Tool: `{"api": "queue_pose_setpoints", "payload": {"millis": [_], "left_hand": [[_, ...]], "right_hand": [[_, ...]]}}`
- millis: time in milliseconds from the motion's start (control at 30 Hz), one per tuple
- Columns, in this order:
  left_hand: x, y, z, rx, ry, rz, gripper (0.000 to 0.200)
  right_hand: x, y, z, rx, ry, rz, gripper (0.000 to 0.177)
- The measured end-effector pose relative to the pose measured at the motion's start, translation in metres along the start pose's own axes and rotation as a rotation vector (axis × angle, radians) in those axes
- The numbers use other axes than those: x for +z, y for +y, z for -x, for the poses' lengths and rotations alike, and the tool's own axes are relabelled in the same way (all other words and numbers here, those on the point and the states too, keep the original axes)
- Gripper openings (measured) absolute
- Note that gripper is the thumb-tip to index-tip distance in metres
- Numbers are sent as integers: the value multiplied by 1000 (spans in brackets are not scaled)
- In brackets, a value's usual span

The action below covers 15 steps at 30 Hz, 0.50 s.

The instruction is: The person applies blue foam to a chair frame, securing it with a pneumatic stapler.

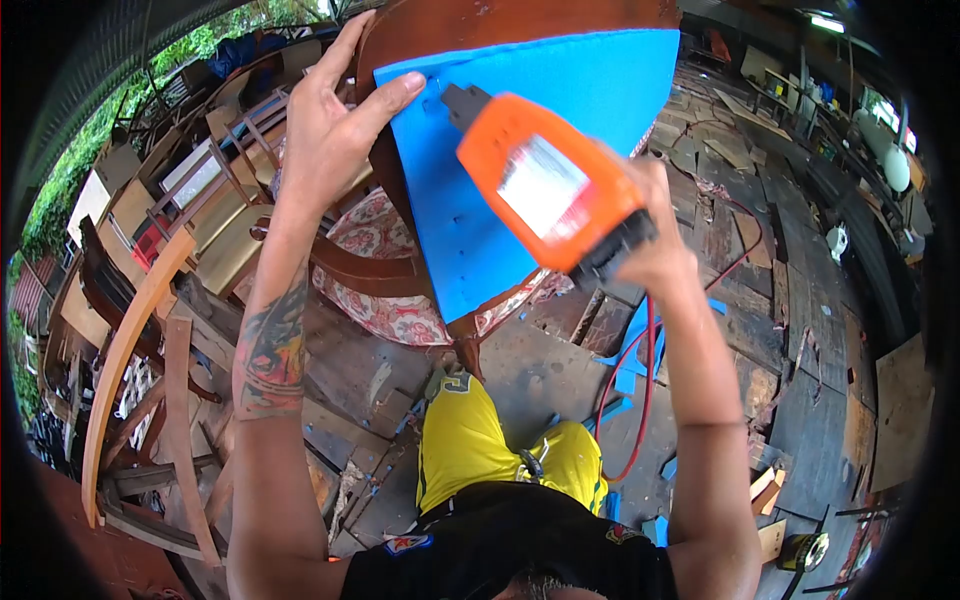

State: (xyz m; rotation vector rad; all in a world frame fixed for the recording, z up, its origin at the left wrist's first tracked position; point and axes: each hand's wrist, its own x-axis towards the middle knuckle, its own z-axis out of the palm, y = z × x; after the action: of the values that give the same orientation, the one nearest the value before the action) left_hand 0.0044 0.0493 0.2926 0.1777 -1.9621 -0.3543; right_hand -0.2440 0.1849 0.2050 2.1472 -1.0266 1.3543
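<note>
Left hand [328, 135]: thumb and fingers spread apart; thumb tip at upper-left corner of blue sheet [450, 215];
Right hand [655, 215]: wrapped round orange tool [540, 180]; tool's nose near left thumb;
Blue sheet: laid against wooden chair [520, 22];
Red hose [650, 340]: looped beside yellow trousers [460, 440]

Furniture workshop: orange power tool [545, 185], heaped wooden parts [178, 430].

Left hand [332, 125] splayed, right hand [664, 225] curled
</note>
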Motion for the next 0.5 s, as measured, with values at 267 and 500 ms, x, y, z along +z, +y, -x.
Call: {"api": "queue_pose_setpoints", "payload": {"millis": [267, 500], "left_hand": [[14, 2, 9, 27, 99, -332, 82], [33, -3, 13, 247, 187, -490, 90]], "right_hand": [[47, -8, 145, 463, 240, -276, 59], [53, -29, 198, 426, 118, 32, 33]]}}
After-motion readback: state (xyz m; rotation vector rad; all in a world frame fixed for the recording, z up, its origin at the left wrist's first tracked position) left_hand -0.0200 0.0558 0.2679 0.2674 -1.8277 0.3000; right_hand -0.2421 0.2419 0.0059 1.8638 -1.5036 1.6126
